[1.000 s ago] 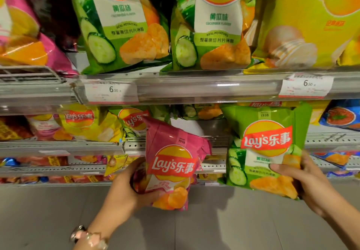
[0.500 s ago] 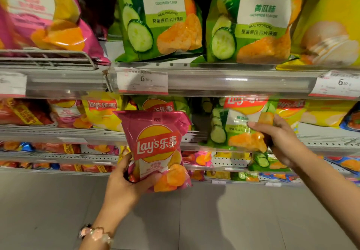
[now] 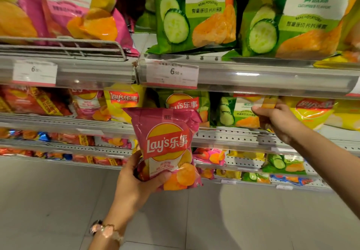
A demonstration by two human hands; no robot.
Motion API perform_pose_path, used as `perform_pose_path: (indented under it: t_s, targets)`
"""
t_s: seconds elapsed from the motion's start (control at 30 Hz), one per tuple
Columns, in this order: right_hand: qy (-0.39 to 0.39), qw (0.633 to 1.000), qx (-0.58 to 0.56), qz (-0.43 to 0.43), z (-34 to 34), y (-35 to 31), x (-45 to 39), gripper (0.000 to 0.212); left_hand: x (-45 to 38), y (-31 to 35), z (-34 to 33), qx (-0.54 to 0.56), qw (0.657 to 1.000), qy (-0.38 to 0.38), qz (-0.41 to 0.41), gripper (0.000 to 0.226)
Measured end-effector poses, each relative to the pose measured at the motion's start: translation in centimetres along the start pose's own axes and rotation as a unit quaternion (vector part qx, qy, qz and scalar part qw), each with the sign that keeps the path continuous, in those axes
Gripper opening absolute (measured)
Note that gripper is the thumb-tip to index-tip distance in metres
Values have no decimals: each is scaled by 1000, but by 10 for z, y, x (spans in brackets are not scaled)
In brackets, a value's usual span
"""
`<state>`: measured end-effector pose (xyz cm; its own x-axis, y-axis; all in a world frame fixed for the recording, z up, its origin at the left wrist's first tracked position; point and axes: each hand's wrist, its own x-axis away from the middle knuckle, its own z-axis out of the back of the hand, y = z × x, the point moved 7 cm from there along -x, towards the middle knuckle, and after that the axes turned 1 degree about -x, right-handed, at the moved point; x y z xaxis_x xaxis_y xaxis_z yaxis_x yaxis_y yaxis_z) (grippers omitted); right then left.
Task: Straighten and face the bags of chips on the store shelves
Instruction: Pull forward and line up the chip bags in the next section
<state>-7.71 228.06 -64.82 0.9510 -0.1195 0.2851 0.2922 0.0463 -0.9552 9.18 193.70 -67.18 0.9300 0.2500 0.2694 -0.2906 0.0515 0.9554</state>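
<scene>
**Pink bag in one hand, green bag going on the shelf**

Closest to the camera, at about 7 o'clock, there's a beaded bracelet (image 3: 106,230) on the left wrist. Just above it the left hand (image 3: 136,183) grips the bottom corner of a small pink Lay's bag (image 3: 167,146), thumb across the front, fingers curled behind. The bag sits upright, logo facing out, held in the air in front of the shelves, pretty much dead center.

Over at 3 o'clock the right hand (image 3: 276,119) reaches in under the upper shelf rail (image 3: 253,78) and pinches the right edge of a small green cucumber bag (image 3: 241,113), which stands on the second shelf, between another green bag on its left and a yellow bag (image 3: 311,113) on its right.

Further back at 12 o'clock, big green cucumber bags (image 3: 194,16) stand on the top shelf, with big pink ones (image 3: 78,10) at 10 o'clock. A 6.50 price tag (image 3: 171,73) sits on the rail below them.
</scene>
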Motion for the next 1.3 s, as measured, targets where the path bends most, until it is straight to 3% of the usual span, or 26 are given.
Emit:
perform_pose_path:
  t_s: [0.23,0.4,0.5,0.57,0.67,0.73,0.8,0.87,0.93,1.0,1.13,1.3]
  targets:
    - [23,996,84,10,0,18,4,38,-5,-6,10,-4,1000,6,11,79]
    - [32,996,85,-9,1,23,2,44,-6,-4,12,3,1000,20,6,101]
    - [58,995,86,-12,2,22,7,50,-1,-4,7,20,1000,19,7,92]
    - [109,990,83,20,4,18,25,49,3,0,3,30,999,17,6,82]
    - [166,969,107,150,-1,15,69,46,4,0,-2,43,999,25,10,66]
    - [118,967,117,191,-22,16,96,40,4,-1,-4,42,999,31,11,69]
    - [-29,986,76,143,-61,20,116,32,4,0,-7,39,999,35,8,77]
    - [-202,977,59,41,-103,28,133,59,4,4,-9,41,999,33,5,76]
    - [-287,955,76,-12,-127,35,141,96,5,7,-13,39,999,8,4,72]
    - [-313,947,74,-19,-140,34,143,99,4,8,-13,19,1000,-17,-5,76]
    - [-312,949,51,-4,-160,30,146,70,1,12,-4,4,998,-55,-31,75]
    - [-282,959,-2,-16,-182,36,151,61,-15,6,20,-18,993,-116,-12,73]
